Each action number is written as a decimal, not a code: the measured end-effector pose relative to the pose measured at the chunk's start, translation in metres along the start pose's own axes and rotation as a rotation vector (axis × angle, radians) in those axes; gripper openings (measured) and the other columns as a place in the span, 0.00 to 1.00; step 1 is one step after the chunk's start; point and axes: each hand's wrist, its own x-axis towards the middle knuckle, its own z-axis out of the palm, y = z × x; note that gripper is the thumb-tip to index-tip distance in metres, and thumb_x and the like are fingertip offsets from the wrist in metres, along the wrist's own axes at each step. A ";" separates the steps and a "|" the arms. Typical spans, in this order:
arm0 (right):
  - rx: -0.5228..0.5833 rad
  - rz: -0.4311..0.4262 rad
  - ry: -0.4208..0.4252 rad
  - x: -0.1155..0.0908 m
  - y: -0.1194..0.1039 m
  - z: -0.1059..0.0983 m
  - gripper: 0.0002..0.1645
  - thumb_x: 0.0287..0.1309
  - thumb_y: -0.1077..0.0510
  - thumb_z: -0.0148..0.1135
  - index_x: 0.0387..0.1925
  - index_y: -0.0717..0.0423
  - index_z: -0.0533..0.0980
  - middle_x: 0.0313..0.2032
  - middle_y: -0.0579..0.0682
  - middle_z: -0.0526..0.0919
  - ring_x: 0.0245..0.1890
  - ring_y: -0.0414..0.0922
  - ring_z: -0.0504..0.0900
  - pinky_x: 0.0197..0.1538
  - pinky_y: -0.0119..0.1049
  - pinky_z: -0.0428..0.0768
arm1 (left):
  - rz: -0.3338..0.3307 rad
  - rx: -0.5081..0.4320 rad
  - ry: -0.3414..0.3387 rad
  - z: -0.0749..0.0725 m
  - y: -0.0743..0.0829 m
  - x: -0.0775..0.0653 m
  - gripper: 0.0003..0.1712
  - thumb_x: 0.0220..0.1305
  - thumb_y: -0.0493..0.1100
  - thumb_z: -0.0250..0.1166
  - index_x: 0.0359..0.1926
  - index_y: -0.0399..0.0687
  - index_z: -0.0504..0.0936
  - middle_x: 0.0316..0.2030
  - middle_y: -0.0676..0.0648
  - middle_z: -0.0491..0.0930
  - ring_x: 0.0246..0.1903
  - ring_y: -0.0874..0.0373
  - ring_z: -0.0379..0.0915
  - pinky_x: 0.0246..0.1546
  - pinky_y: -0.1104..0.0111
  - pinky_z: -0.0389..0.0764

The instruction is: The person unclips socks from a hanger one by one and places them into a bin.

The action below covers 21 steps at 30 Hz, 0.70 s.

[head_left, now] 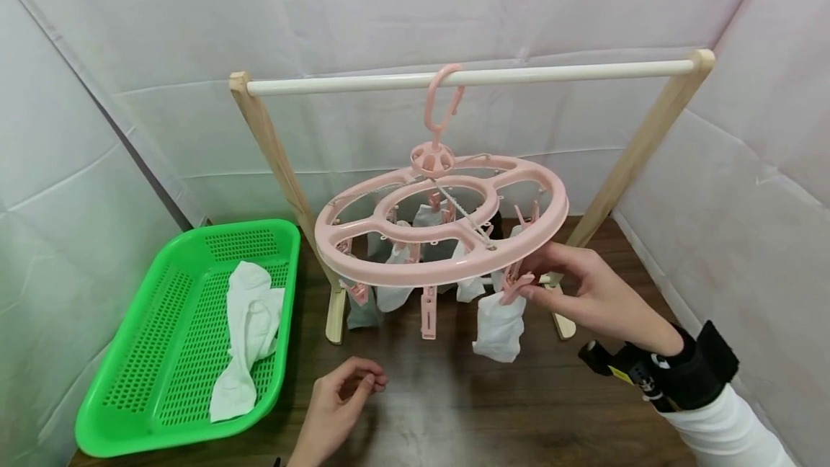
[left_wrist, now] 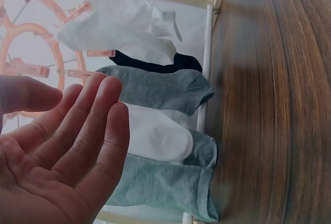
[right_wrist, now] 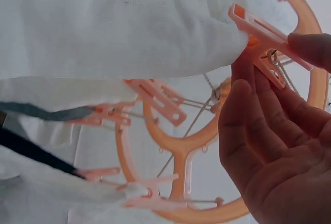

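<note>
A pink oval drying hanger (head_left: pixel 402 279) hangs by its hook from a white rod, with several socks clipped beneath it. At its right side my right hand (head_left: pixel 593 294) pinches a pink clothespin (right_wrist: pixel 264 43) between thumb and fingers. A white sock (head_left: pixel 501 326) hangs at that clothespin, its edge right at the clip's end. My left hand (head_left: pixel 340 398) is low over the table in front of the hanger, fingers loosely bent and holding nothing. In the left wrist view, a grey sock (left_wrist: pixel 155 87) and others hang beyond the left fingers.
A green basket (head_left: pixel 97 409) stands on the left with white socks (head_left: pixel 246 330) lying in it. The white rod (head_left: pixel 558 76) rests on a wooden stand (head_left: pixel 272 150) over the dark wooden table (head_left: pixel 454 416). One clothespin (head_left: pixel 429 312) hangs bare at the hanger's front. White sheets surround the table.
</note>
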 end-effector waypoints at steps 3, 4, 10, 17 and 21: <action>-0.002 -0.026 0.000 0.003 -0.004 0.007 0.20 0.55 0.77 0.62 0.46 0.57 0.77 0.40 0.48 0.83 0.40 0.44 0.81 0.42 0.32 0.78 | 0.000 0.002 -0.010 0.000 0.002 0.001 0.05 0.69 0.33 0.59 0.40 0.39 0.81 0.33 0.44 0.84 0.34 0.57 0.83 0.39 0.61 0.82; -0.005 -0.039 -0.002 0.004 -0.006 0.009 0.20 0.54 0.77 0.62 0.46 0.57 0.77 0.40 0.48 0.83 0.40 0.44 0.81 0.43 0.33 0.78 | 0.007 0.006 -0.014 0.001 0.003 0.002 0.04 0.69 0.33 0.59 0.40 0.39 0.81 0.33 0.44 0.84 0.34 0.57 0.83 0.39 0.62 0.82; -0.040 -0.026 -0.027 0.010 -0.010 0.019 0.22 0.54 0.75 0.65 0.48 0.53 0.77 0.41 0.44 0.82 0.42 0.42 0.80 0.45 0.33 0.76 | 0.039 0.029 -0.026 0.001 0.006 0.003 0.04 0.67 0.33 0.61 0.40 0.42 0.81 0.33 0.48 0.84 0.34 0.57 0.83 0.39 0.62 0.82; 0.009 -0.009 -0.037 0.020 -0.010 0.028 0.20 0.56 0.74 0.64 0.47 0.52 0.78 0.41 0.43 0.82 0.41 0.43 0.81 0.45 0.35 0.77 | 0.129 0.038 -0.037 0.006 0.008 0.007 0.08 0.65 0.31 0.62 0.42 0.45 0.82 0.37 0.47 0.85 0.38 0.57 0.82 0.39 0.64 0.82; 0.024 -0.034 -0.032 0.026 -0.011 0.037 0.21 0.55 0.75 0.64 0.48 0.54 0.77 0.42 0.44 0.82 0.42 0.43 0.80 0.46 0.37 0.78 | 0.263 0.041 -0.051 0.012 0.012 0.012 0.12 0.63 0.30 0.63 0.48 0.40 0.81 0.44 0.45 0.83 0.42 0.56 0.81 0.42 0.63 0.81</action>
